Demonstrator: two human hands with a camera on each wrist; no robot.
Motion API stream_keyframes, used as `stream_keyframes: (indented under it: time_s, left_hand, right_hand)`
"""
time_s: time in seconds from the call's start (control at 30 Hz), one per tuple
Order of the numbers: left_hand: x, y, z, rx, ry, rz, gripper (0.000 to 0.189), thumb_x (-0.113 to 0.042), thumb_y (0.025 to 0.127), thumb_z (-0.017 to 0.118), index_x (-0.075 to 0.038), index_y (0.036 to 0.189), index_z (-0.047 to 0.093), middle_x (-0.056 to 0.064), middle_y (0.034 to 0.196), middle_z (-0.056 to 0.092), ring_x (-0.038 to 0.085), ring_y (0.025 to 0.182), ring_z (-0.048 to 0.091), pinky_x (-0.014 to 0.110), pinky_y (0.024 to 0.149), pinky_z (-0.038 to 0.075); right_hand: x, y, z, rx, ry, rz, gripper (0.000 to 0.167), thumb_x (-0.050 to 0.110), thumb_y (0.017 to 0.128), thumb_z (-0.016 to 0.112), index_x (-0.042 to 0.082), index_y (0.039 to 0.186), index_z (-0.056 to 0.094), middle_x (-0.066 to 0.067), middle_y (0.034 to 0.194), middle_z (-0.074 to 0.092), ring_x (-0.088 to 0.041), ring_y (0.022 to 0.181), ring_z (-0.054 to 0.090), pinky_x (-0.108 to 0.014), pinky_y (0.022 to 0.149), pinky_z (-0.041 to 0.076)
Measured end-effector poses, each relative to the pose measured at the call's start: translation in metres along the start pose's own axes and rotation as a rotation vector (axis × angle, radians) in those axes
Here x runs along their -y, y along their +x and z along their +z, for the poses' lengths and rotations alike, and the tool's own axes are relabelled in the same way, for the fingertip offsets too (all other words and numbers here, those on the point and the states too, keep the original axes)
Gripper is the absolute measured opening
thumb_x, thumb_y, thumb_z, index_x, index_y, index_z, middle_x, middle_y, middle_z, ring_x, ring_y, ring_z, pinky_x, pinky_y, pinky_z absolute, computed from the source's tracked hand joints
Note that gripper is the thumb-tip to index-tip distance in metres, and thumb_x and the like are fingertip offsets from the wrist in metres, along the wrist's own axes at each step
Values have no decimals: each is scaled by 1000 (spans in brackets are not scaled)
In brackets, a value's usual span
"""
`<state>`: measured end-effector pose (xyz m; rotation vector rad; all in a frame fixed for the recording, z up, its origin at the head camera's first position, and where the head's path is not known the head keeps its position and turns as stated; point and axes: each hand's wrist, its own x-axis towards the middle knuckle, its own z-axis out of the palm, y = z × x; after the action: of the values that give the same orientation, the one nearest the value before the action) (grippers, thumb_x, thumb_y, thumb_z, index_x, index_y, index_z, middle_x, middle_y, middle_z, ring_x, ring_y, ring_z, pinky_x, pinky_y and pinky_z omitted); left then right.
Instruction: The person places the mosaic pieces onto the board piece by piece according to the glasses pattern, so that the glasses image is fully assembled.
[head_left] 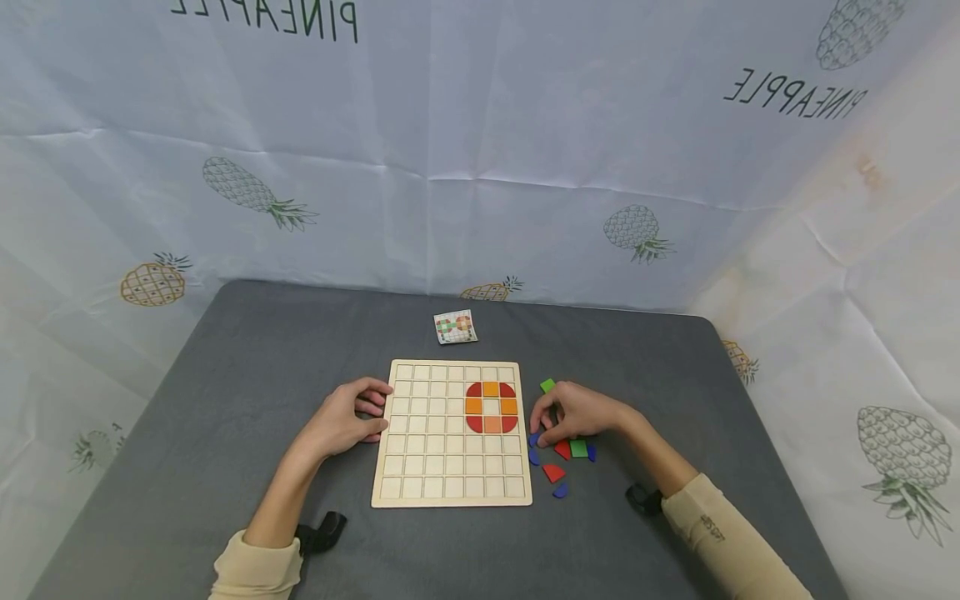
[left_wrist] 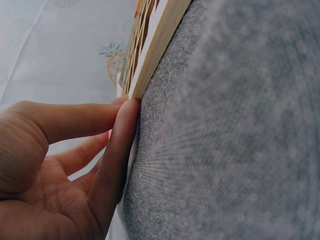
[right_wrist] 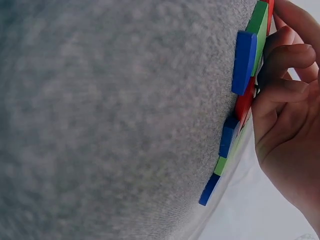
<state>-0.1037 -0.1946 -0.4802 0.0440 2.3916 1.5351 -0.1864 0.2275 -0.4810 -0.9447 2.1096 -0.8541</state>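
A pale wooden grid board (head_left: 427, 433) lies flat on the table. My left hand (head_left: 341, 421) rests at its left edge, index finger and thumb touching the edge at separate spots; in the left wrist view the fingers (left_wrist: 125, 120) meet the board's corner. Red rounded pieces and orange squares (head_left: 491, 389) form a ring at the board's upper right. Beside the right edge, my right hand (head_left: 581, 412) has thumb and index fingertips pinched at a blue rounded piece (head_left: 533, 439). Its other fingers curl above a red piece (head_left: 562, 450) and a green square (head_left: 578, 448).
More loose pieces lie near the right hand: a blue piece (head_left: 560, 492), a red piece (head_left: 553, 473) and a green piece (head_left: 547, 385). A small pattern card (head_left: 454, 327) lies beyond the board on the grey table (head_left: 315, 333). A pineapple-print curtain (head_left: 480, 225) hangs behind.
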Motion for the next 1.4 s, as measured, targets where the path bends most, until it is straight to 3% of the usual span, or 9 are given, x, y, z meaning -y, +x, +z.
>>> stream_keyframes:
  time_s: [0.37,0.73,1.03,1.23,1.4]
  left_hand:
    - [1,0,0,-3,6,0,47,7,92,78,3,137,64,22,121,63,27,103,65,32,70,69]
    - [0,0,0,-10,22,-3,47,7,91,78,3,136,65,22,121,63,27,103,66,32,69,68]
    - [0,1,0,-6,17,-5,47,8,92,77,3,137,64,22,122,62,27,103,66,32,70,68]
    - [0,2,-1,-4,17,-2,48,8,92,77,3,138,63,23,121,62,27,103,65,32,69,68]
    - [0,1,-1,-3,15,-6,48,8,92,77,4,138,63,22,121,62,27,102,65,32,69,68]
  right_hand:
    - [3,-5,2,-27,-38,-39,9,23,96,84,18,103,81,10,75,64,3,51,45,-16,52,43]
    - [22,-6,15,-146,-86,-65,9,22,97,83,16,103,80,7,74,63,4,53,45,-18,53,45]
    - [38,2,33,-241,-190,29,8,24,95,85,18,96,79,13,72,60,4,52,44,-16,53,41]
    - [45,2,37,-229,-207,35,14,33,95,85,24,89,76,16,69,57,3,53,43,-15,52,34]
    - [45,2,36,-228,-184,-6,5,25,98,81,21,97,79,12,80,63,3,60,47,-15,57,42]
